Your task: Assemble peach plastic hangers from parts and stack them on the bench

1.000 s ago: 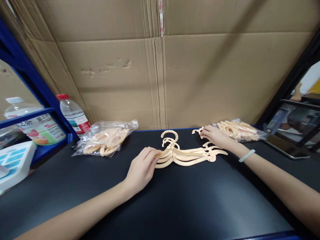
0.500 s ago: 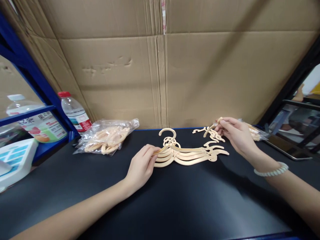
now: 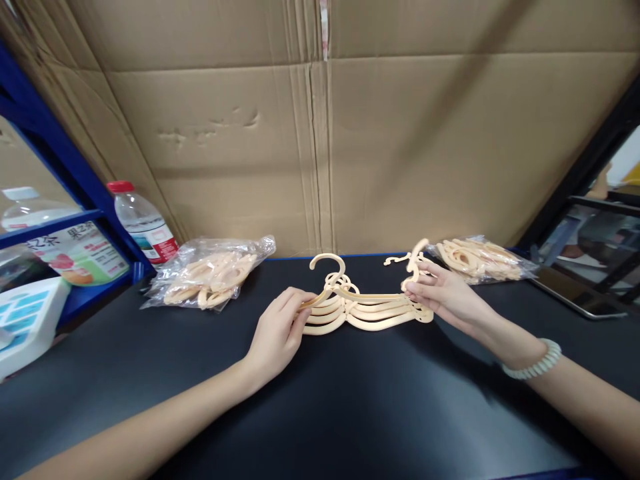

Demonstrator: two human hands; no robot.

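Left hand point(image 3: 277, 331) pinches left end of hanger stack point(image 3: 365, 308), lying mid-desk point(image 3: 350, 413) toward rear edge. Right hand point(image 3: 443, 293) grips loose hanger point(image 3: 416, 257) over stack's right end. Bagged hangers point(image 3: 207, 277) near rear-left corner.

Both forearms are bare, with no sleeve showing anywhere up to the picture's edge. The right wrist carries a pale, ribbed coil bracelet point(image 3: 531, 360), well back from the fingers point(image 3: 420, 288). The left hand point(image 3: 274, 335) wears nothing: no ring, watch or glove behind its fingers.
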